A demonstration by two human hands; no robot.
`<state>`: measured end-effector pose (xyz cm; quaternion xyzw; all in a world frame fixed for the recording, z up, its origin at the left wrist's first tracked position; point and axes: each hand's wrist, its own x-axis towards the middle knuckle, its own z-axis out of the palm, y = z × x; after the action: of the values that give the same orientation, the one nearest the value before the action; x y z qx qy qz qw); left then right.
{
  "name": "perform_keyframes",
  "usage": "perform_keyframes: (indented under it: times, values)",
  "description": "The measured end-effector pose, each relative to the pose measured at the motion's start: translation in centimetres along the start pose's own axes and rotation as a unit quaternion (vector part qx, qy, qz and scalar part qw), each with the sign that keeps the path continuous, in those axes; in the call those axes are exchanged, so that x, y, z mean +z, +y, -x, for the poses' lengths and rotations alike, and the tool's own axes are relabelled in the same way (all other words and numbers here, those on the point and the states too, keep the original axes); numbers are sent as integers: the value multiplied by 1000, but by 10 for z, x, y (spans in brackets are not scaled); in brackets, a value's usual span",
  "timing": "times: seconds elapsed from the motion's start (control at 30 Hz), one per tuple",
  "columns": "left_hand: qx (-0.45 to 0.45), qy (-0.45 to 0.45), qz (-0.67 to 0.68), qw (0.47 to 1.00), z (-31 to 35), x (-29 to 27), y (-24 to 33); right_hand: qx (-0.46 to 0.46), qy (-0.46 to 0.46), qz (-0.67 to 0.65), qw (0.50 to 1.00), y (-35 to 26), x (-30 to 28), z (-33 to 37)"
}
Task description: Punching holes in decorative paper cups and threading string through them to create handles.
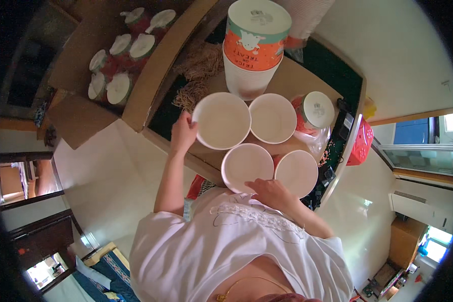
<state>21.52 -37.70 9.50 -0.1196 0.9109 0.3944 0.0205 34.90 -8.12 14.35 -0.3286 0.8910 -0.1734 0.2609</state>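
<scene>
Four white-lined paper tubs stand mouth up on the cardboard-covered table. My left hand (184, 132) grips the side of the back-left tub (222, 121), fingers closed against its wall. At the front-left tub (246, 163), my right hand (271, 192) pinches the near rim, its fingertips over the edge. The back-right tub (273, 118) and the front-right tub (297, 173) stand close beside them, untouched. The insides of all four look bare white. Behind them rises a tall upside-down stack of paper tubs (252, 50), the top one orange and green with a printed white figure.
A cardboard box (153, 65) at the left holds several wrapped tub stacks (120, 89). Brown shredded filler (196, 80) lies beside the stack. Another upturned tub (318, 109) in plastic sits at the right, near small black devices (345, 123). A red plastic basket (360, 143) is beyond the table edge.
</scene>
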Motion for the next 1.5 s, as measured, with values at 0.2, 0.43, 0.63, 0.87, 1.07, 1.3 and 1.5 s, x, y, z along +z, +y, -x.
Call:
perform_keyframes:
  times: [0.2, 0.43, 0.63, 0.87, 1.07, 1.3, 1.5]
  values:
    - [-109, -76, 206, 970, -11, 38, -5, -27, 10, 71, 997, 6, 19, -4]
    - [160, 85, -160, 970, -44, 90, -101, 21, 18, -85, 996, -1, 4, -11]
    - [163, -32, -165, 972, -82, 68, -123, 15, 102, -111, 988, 4, -15, -4]
    - [-8, 134, 170, 976, -77, 84, -148, 84, 168, -210, 959, 19, -48, 11]
    - [35, 131, 24, 990, -84, 81, -95, 130, 247, -207, 938, 35, -52, 22]
    - [40, 207, -171, 962, -102, 64, -110, 98, 236, -214, 943, 29, -58, 28]
    - [134, 74, 285, 946, -77, -45, 73, 106, 277, -214, 931, 32, -61, 42]
